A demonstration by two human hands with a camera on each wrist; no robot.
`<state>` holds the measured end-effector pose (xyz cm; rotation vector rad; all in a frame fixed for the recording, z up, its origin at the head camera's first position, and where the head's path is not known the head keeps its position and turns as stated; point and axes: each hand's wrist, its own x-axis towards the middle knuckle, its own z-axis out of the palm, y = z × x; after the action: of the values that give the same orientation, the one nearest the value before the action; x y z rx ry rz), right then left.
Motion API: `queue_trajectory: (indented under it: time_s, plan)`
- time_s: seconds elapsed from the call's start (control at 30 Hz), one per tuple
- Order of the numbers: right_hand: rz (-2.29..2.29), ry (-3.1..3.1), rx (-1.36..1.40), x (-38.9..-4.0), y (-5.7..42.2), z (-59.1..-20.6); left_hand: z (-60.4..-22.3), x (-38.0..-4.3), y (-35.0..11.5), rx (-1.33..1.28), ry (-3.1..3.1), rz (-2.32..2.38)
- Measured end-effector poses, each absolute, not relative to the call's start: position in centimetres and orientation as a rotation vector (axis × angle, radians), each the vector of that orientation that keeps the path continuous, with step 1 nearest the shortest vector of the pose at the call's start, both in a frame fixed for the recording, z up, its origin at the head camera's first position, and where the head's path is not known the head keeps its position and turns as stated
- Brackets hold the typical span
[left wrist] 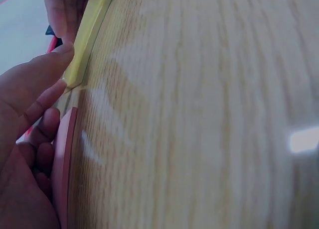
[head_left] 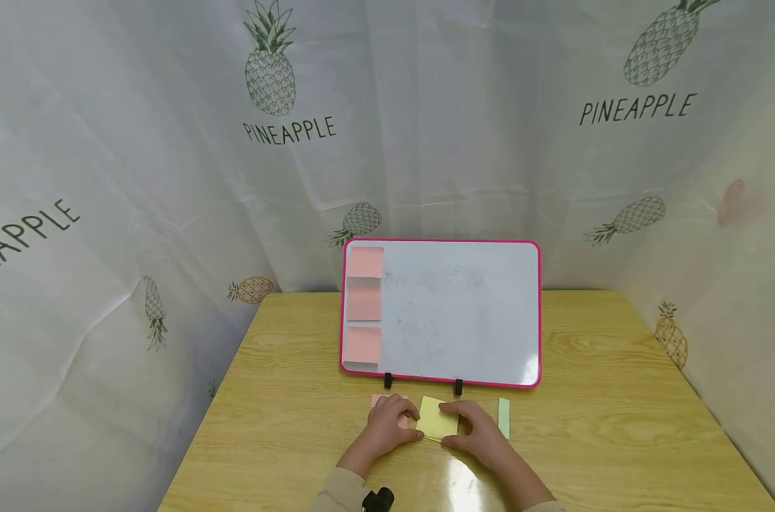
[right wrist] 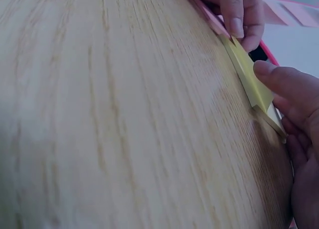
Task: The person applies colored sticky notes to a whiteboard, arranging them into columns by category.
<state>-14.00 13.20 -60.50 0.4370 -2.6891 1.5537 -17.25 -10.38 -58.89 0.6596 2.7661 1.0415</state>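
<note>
A pad of yellow sticky notes (head_left: 436, 419) lies on the table between the two hands. My left hand (head_left: 389, 424) holds the pad's left end with thumb and finger, its palm over a pink sticky note pad (left wrist: 62, 169). At the opposite end, my right hand (head_left: 480, 432) grips the yellow pad, index finger on the far side and thumb at the near edge. In the right wrist view the top yellow sheet (right wrist: 256, 92) stands slightly apart from the pad at its near right corner.
Behind the hands a pink-framed whiteboard (head_left: 461, 313) stands on black feet (head_left: 458, 387), with three pink sticky notes (head_left: 364, 303) down its left side. A narrow green pad (head_left: 503, 418) lies right of the right hand. A pineapple-print curtain (head_left: 426, 142) surrounds the wooden table (head_left: 266, 427).
</note>
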Motion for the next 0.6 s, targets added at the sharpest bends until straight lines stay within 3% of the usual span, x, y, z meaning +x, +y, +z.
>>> queue_trajectory:
  time_s: [0.6]
  plan:
    - [1.562, -2.569, 0.55, -14.13, 13.13, -60.6, -59.44, -17.47, -10.04, 0.598, 2.805, 1.071]
